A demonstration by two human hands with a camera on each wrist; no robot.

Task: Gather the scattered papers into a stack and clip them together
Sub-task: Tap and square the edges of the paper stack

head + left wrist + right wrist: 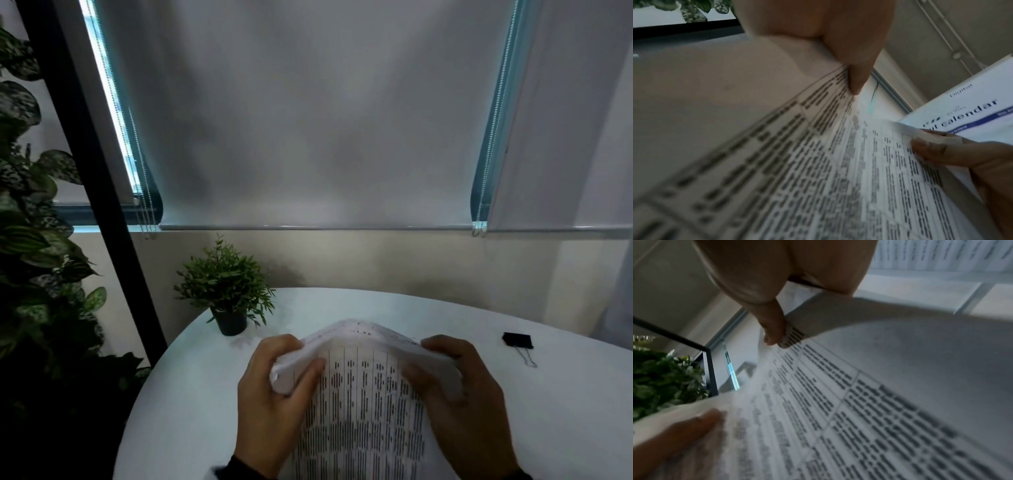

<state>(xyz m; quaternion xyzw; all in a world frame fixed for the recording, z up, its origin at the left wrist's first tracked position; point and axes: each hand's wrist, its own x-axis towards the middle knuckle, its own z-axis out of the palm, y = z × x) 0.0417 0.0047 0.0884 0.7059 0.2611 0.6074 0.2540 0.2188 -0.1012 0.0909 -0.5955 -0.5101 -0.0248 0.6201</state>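
Grey blinds (318, 120) are hanging behind a round white table (191, 394), with a small potted plant (226, 294) sitting at its far left edge and leafy foliage (30, 240) standing off to the left. You are holding the papers (359, 394) up over the near middle of the table, the printed table of text facing you and the top edge bowing away toward the far side. Your left hand (277, 394) is gripping the left edge of the stack, its thumb lying across the front sheet and its fingers curling around behind. Your right hand (459, 390) is gripping the right edge the same way, thumb in front, fingers wrapping over the bent upper corner. In the left wrist view a sheet (970, 110) with the word "calendar" on it is showing beyond the right hand's fingers (931, 151). A black binder clip (518, 341) is lying on the table to the far right, well apart from both hands and the papers.
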